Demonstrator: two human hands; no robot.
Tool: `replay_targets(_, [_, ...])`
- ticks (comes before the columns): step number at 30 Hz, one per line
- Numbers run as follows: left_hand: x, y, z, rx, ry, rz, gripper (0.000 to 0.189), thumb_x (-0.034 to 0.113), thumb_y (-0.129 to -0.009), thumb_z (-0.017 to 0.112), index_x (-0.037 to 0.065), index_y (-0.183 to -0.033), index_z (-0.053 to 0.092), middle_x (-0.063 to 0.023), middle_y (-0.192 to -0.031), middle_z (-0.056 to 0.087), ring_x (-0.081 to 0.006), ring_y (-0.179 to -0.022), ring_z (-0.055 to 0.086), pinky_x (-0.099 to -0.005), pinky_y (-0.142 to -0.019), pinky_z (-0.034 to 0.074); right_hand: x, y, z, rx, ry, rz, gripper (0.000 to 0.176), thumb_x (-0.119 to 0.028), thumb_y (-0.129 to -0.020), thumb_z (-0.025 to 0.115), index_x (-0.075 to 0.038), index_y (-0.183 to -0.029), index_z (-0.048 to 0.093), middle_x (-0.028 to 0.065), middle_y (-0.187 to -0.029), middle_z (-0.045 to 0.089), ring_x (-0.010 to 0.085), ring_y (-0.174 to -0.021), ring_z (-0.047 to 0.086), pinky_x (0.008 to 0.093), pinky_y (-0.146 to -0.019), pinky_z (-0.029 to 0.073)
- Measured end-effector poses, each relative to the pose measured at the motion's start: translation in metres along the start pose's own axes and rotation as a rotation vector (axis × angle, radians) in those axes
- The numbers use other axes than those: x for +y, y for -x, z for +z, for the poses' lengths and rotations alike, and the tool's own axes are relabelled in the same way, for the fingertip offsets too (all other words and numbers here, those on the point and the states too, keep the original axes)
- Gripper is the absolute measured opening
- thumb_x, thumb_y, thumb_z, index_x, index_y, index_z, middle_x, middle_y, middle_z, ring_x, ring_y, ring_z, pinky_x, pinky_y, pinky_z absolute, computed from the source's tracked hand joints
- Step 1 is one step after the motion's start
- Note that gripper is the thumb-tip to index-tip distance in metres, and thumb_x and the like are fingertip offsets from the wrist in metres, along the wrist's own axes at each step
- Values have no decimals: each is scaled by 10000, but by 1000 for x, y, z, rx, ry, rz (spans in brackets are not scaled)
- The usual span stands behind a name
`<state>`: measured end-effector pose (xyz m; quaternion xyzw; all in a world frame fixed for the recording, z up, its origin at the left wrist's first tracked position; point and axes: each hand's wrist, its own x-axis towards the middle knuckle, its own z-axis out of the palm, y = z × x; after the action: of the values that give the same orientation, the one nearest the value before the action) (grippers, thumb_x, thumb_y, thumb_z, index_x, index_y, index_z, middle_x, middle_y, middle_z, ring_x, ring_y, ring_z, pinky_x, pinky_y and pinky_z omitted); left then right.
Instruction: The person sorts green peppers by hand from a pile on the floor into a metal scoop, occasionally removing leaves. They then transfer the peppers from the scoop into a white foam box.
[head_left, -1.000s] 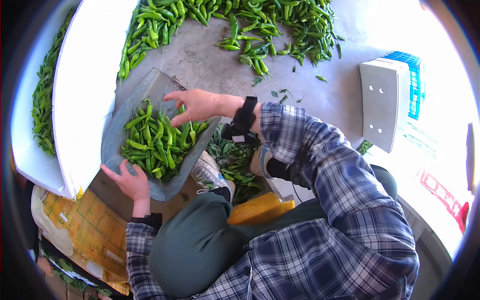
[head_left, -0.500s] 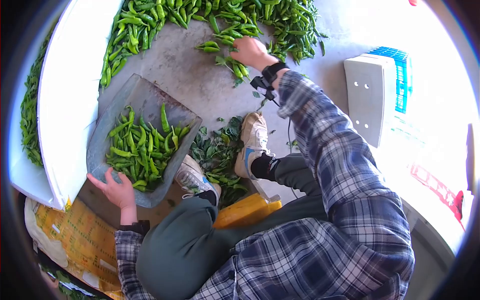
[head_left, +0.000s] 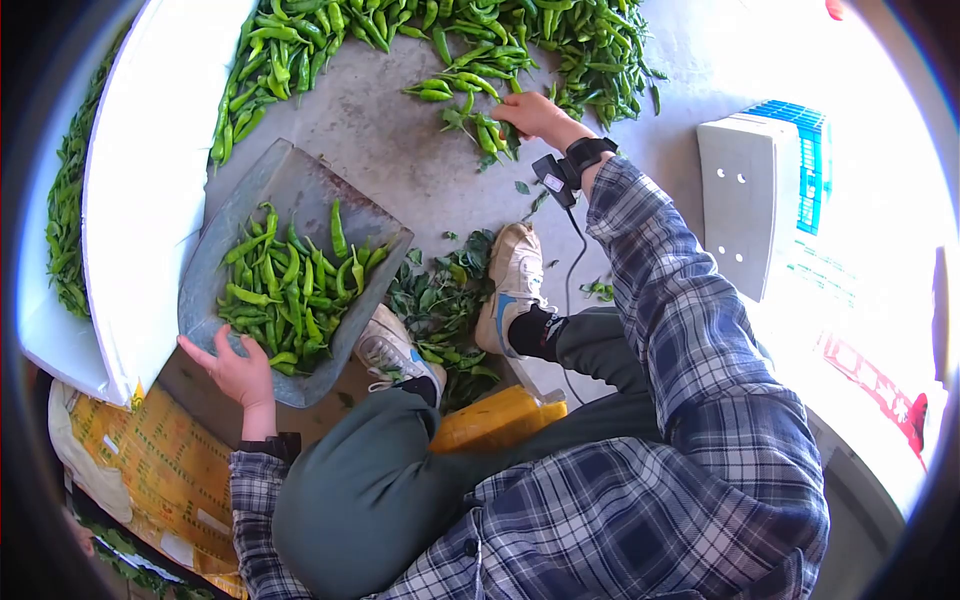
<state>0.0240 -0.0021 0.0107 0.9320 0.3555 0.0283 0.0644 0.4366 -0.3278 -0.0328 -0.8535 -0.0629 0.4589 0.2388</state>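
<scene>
Many slender green peppers (head_left: 290,290) were held in the grey metal scoop (head_left: 300,185) beside the spread left hand (head_left: 242,376), while the right hand (head_left: 538,116), fingers bunched, grip unclear, had been shifted from above it to loose peppers (head_left: 487,138), where handling was now centred.

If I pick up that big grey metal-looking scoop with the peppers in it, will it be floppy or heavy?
The big grey metal-looking scoop seems stiff: its sides stand up. It's probably fairly heavy, with that heap of long, shiny green peppers inside. Tip it toward its wide open edge and some might slide out.
</scene>
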Motion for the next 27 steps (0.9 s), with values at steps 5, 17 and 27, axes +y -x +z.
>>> replay_targets(5, [2, 0, -2, -39, 41, -38, 297, 146, -737, 577, 68, -1023, 561, -266, -1407, 84, -416, -1259, 258, -421, -953, 341, 2, -1, 20, 101, -56, 15, 271, -309, -784, 532, -55, -823, 620, 77, -755, 637, 183, -607, 602, 325, -535, 493])
replay_targets(17, [6, -1, -4, -44, 64, -43, 292, 147, -744, 565, 62, -1023, 558, -258, -1411, 78, -417, -1246, 284, -424, -930, 367, -10, 32, 107, -328, 724, -555, 230, -241, -730, 495, -66, -836, 601, 152, -757, 622, 334, -733, 597, 429, -655, 469])
replay_targets(27, [4, -1, -3, -37, 43, -40, 294, 146, -738, 579, 62, -1019, 556, -258, -1411, 81, -415, -1250, 278, -421, -940, 357, -9, 28, 32, 336, 601, -122, 410, -298, -752, 575, -23, -1044, 490, 170, -838, 631, 352, -805, 610, 418, -710, 489])
